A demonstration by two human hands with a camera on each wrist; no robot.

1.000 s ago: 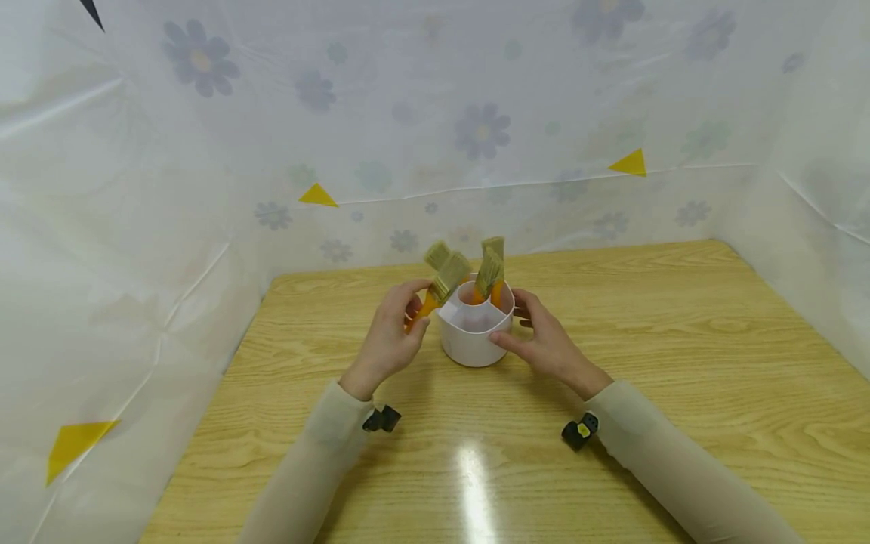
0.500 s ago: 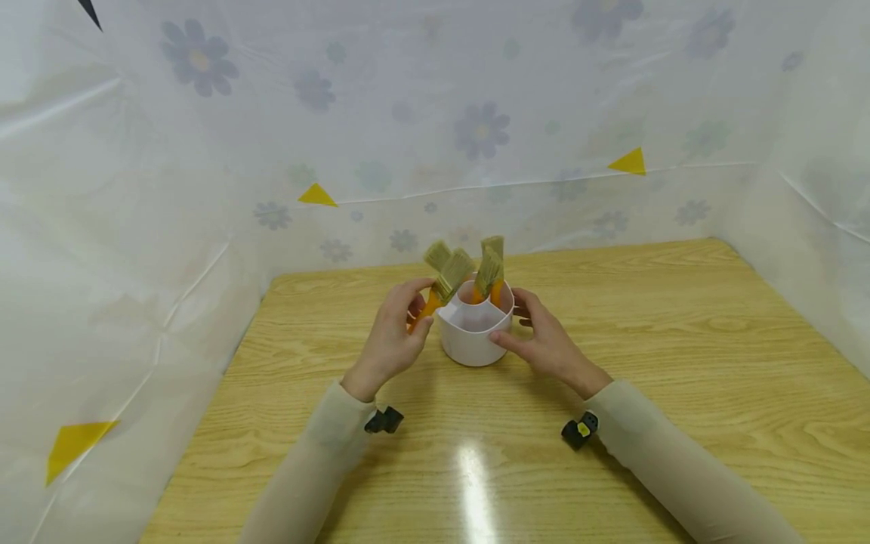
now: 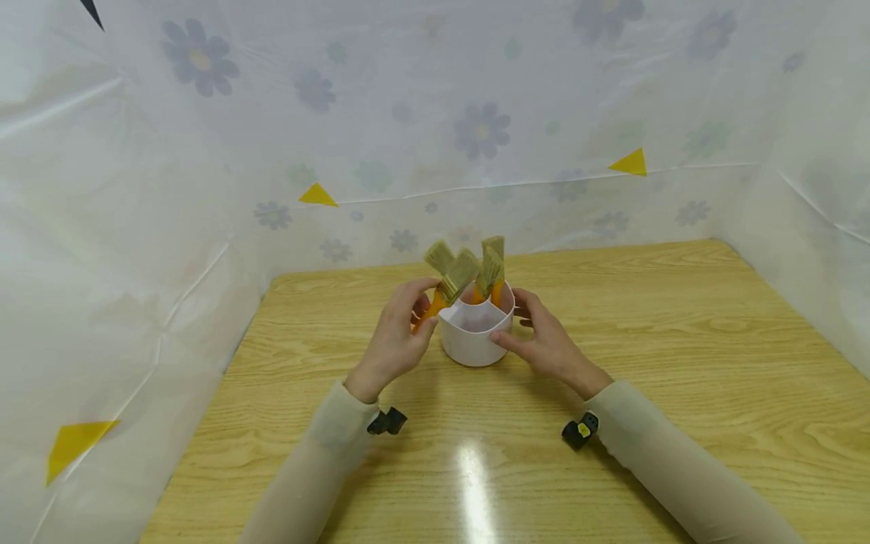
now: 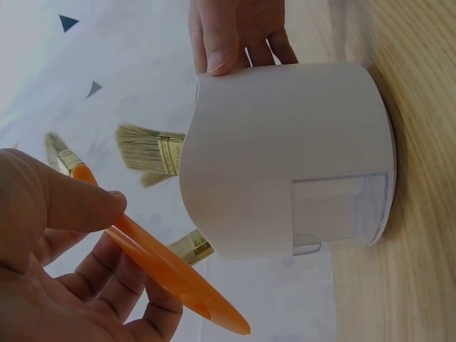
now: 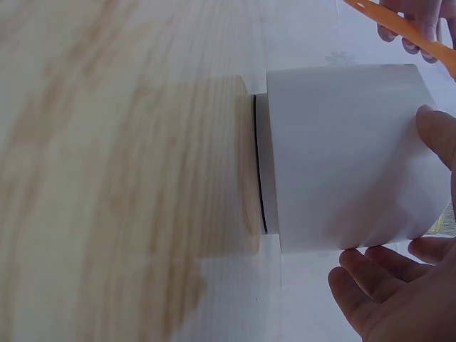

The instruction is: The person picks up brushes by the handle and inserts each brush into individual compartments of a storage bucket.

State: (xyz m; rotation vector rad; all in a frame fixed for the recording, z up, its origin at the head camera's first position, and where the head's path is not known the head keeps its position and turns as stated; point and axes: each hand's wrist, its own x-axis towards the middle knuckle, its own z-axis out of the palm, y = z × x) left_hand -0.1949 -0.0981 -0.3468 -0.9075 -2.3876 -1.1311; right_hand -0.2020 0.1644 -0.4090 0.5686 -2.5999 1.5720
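A white divided holder point(image 3: 473, 341) point(image 4: 285, 157) point(image 5: 342, 157) stands on the wooden table point(image 3: 680, 355). Three orange-handled brushes point(image 3: 491, 273) stand in it, bristles up. My left hand point(image 3: 396, 341) point(image 4: 64, 263) pinches the orange handle of another brush point(image 3: 450, 282) point(image 4: 157, 267) just left of the holder's rim, bristles pointing up and right. My right hand point(image 3: 544, 341) point(image 5: 406, 285) grips the holder's right side, thumb at the front and fingers behind.
Floral plastic sheeting point(image 3: 435, 113) walls the table at the back and on both sides. Yellow triangle markers point(image 3: 318, 196) are stuck on it. Bare wood lies in front of the holder and to its right.
My left hand has carried its brush slightly right, closer to the holder's rim. The right hand and holder have not moved.
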